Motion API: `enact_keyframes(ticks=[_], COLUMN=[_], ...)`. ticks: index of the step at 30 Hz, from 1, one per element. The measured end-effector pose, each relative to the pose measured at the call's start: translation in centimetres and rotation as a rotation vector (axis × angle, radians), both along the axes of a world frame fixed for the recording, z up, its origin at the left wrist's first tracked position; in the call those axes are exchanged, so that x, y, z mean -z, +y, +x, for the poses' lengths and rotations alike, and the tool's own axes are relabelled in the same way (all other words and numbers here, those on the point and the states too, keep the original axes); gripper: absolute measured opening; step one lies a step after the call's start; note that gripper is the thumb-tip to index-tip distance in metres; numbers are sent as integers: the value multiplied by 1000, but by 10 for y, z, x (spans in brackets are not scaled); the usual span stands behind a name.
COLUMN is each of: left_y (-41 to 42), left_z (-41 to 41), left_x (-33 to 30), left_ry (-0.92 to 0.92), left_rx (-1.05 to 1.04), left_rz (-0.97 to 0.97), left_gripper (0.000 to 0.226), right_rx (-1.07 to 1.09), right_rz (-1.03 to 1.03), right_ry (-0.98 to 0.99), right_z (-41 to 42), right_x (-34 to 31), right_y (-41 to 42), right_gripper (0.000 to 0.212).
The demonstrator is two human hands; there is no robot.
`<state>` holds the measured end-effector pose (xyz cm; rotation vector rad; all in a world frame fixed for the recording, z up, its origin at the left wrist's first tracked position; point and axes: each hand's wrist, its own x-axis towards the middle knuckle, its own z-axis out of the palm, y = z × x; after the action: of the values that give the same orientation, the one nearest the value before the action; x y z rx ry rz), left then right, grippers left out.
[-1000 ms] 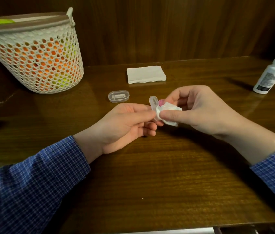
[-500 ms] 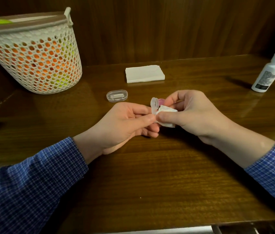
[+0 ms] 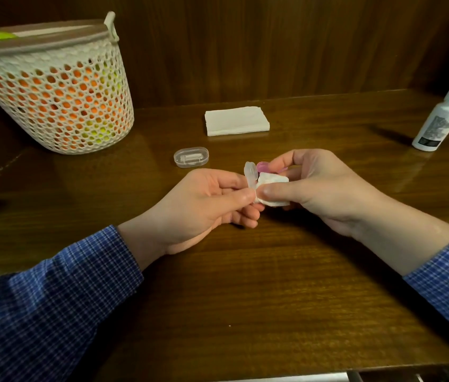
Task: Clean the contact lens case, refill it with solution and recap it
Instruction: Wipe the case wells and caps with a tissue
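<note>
My left hand (image 3: 201,205) pinches the contact lens case (image 3: 251,175) just above the table's middle; a clear flip lid stands up and a pink part (image 3: 264,168) shows behind it. My right hand (image 3: 320,188) pinches a small folded white tissue (image 3: 273,188) and presses it against the case. Most of the case is hidden by the tissue and my fingers. The white solution bottle (image 3: 438,119) stands at the far right, its cap on.
A stack of white tissues (image 3: 236,121) lies at the back centre. A small clear oval box (image 3: 191,157) sits just behind my left hand. A perforated white basket (image 3: 52,89) with orange and yellow contents stands at the back left. The table's front edge (image 3: 300,372) runs below.
My hands stay together on the case; the tissue has shifted slightly over it. The view has tilted a little.
</note>
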<state>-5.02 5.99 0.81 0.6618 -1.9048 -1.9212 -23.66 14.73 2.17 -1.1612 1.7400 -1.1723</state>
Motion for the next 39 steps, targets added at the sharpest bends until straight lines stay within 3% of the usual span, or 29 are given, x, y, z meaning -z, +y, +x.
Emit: enact_keyframes(ticks=[4, 7, 16, 22, 28, 32, 39], left_y=[0, 0, -3, 0, -2, -2, -1], left_z=[1, 2, 2, 1, 0, 0, 3], left_x=[-1, -1, -4, -1, -1, 0, 1], left_ry=[-49, -52, -15, 27, 43, 32, -56], left_rx=[6, 20, 58, -2, -12, -20, 16], left_rz=[-75, -55, 59, -9, 33, 18, -113], left_gripper=[37, 40, 32, 32, 43, 39, 23], right_rx=[21, 24, -13, 11, -86, -115, -107], right_rz=[-150, -270, -352, -246, -183, -144, -212], right_ry=[326, 441, 486, 399, 180, 115, 340], right_z=[6, 10, 8, 7, 4, 1, 4], right_x=[3, 4, 1, 2, -2, -4, -2], right_y=[6, 10, 11, 6, 5, 5, 7], right_gripper=[49, 50, 51, 42, 13, 12, 13])
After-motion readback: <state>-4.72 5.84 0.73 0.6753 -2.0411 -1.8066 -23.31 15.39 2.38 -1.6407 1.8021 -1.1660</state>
